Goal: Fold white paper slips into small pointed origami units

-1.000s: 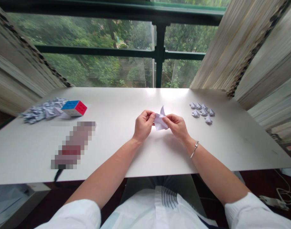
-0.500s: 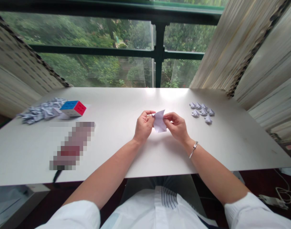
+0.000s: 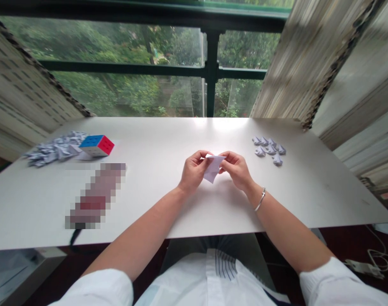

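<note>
A small folded piece of pale lilac paper is held just above the white table, near its middle. My left hand pinches the paper's left edge with curled fingers. My right hand pinches its right edge; a silver bracelet sits on that wrist. The paper's point hangs down between the two hands.
Several small folded paper pieces lie to the right of my hands. At the far left sits a heap of folded papers beside a colourful puzzle cube. A pixelated oblong thing lies front left. Curtains flank the window; cables lie on the floor at right.
Both hands turned the paper: its pointed tip stood upward a second ago and now its top edge lies flat with the point hanging down. The hands stayed in the same spot.
</note>
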Tool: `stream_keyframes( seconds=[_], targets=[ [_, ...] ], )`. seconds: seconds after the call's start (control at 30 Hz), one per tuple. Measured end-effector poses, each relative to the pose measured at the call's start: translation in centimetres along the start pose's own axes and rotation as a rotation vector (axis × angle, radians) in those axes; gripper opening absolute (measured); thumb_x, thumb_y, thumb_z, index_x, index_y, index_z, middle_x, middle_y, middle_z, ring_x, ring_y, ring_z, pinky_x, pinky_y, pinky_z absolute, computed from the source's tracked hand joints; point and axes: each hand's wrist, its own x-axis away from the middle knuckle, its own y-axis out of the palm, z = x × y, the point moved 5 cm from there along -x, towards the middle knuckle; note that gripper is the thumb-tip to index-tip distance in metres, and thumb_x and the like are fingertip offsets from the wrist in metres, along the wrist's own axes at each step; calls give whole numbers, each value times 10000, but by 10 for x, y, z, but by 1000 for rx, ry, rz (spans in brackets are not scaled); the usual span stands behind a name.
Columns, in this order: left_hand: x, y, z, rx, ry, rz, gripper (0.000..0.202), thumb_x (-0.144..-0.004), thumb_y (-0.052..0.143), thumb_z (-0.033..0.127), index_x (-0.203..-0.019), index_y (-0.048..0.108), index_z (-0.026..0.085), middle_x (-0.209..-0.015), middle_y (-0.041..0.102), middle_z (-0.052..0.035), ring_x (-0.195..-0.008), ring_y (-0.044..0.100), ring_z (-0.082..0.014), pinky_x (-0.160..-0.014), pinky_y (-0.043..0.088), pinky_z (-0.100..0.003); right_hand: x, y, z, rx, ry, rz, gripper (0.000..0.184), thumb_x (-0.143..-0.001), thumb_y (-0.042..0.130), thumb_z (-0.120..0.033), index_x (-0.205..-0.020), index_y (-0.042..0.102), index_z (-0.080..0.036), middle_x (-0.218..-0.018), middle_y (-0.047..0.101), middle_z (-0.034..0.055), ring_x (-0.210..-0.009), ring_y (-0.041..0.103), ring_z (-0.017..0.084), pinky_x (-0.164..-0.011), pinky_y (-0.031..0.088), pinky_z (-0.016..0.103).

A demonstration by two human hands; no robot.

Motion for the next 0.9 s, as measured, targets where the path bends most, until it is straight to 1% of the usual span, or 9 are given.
stream_keyframes(
  seconds=[0.17,0.33,0.53,0.7,0.8,0.83,0.9],
  targets=[
    [1,-2,3,21,57,42,369,-721,789,498,-846,654,179,-701,652,5,-566,573,-105,-521,426,-207,2,3,-3,-29,-9,-43,298,-733,768,-469,-739,690,-181,-677,652,4,-642,608,126,-546,542,244],
    [2,-2,5,-45,75,28,351,-719,800,461,-863,646,179,-696,649,6,-587,584,-112,-542,435,-209,3,3,-2,-10,23,-65,308,-685,814,-457,-801,727,-186,-704,682,10,-651,619,132,-552,549,253],
    [2,0,4,-50,44,19,380,-702,791,507,-818,646,176,-682,630,6,-560,541,-106,-525,411,-215,3,3,-2,12,27,-42,316,-712,785,-482,-775,729,-177,-685,684,13,-618,612,125,-530,541,246],
    [2,0,5,-88,76,0,286,-727,783,425,-817,661,182,-721,642,0,-593,555,-109,-547,424,-215,2,0,-3,55,-23,-39,256,-731,776,-433,-769,728,-185,-676,676,3,-602,593,116,-532,524,242],
    [3,-3,10,-153,151,10,255,-752,755,377,-925,669,210,-790,669,-5,-654,601,-128,-593,465,-226,1,-2,-3,112,-63,-36,237,-760,747,-425,-780,725,-190,-688,677,2,-610,586,121,-541,514,251],
    [3,-4,13,-195,197,17,241,-761,741,350,-950,668,220,-826,679,-8,-701,626,-138,-635,490,-237,1,-3,-4,142,-88,-31,229,-773,735,-419,-785,725,-190,-698,680,4,-614,586,122,-550,511,255],
    [4,-5,20,-317,294,10,181,-774,711,288,-940,673,227,-899,697,-18,-818,660,-161,-746,529,-272,1,-5,-8,219,-156,-13,204,-797,715,-393,-794,724,-189,-726,686,11,-628,592,125,-579,507,263]
  ],
)
